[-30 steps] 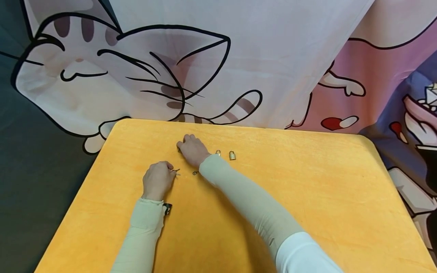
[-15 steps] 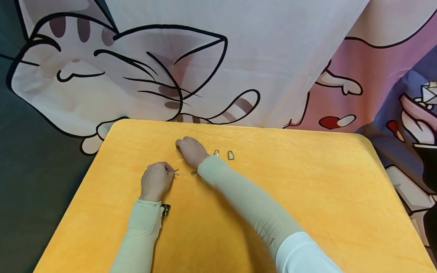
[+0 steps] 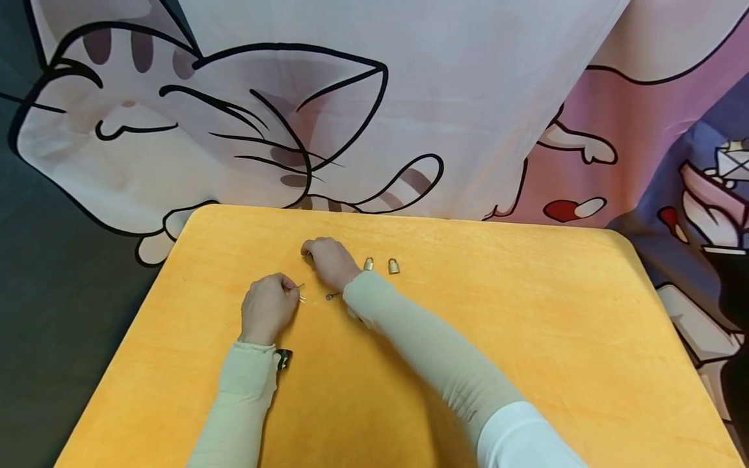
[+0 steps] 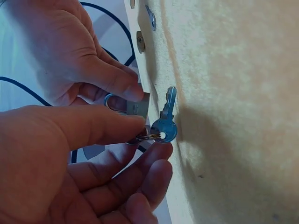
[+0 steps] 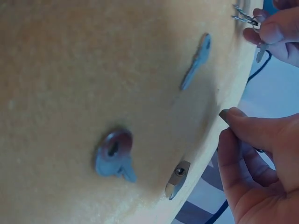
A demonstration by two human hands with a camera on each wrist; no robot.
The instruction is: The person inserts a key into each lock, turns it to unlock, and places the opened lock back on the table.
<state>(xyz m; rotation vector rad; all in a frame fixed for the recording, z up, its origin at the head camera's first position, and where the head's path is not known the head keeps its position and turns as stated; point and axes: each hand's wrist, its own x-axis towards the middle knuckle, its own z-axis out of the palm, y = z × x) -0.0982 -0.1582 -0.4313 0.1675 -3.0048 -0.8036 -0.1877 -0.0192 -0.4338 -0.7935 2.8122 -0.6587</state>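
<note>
My left hand [image 3: 269, 309] pinches a ring of small keys [image 3: 302, 299] above the table. In the left wrist view one key [image 4: 164, 123] stands out from the ring, beyond the fingertips. My right hand [image 3: 332, 262] is farther back and holds a small padlock [image 4: 139, 105] between thumb and fingers. The padlock's shackle shows in the left wrist view; in the right wrist view only an edge of its body [image 5: 224, 115] shows. In that view the left hand [image 5: 282, 35] and its keys are apart from the padlock.
Two brass padlocks [image 3: 368, 264] [image 3: 394, 266] rest on the yellow table [image 3: 497, 312] right of my right hand. Loose keys [image 5: 197, 60] [image 5: 114, 156] lie nearer me, partly under my right forearm in the head view. A cartoon-printed cloth [image 3: 468, 97] hangs behind the table.
The keys at my left fingertips have turned a little, and that hand has risen slightly. My right hand's fingers have drawn in and stay at nearly the same place.
</note>
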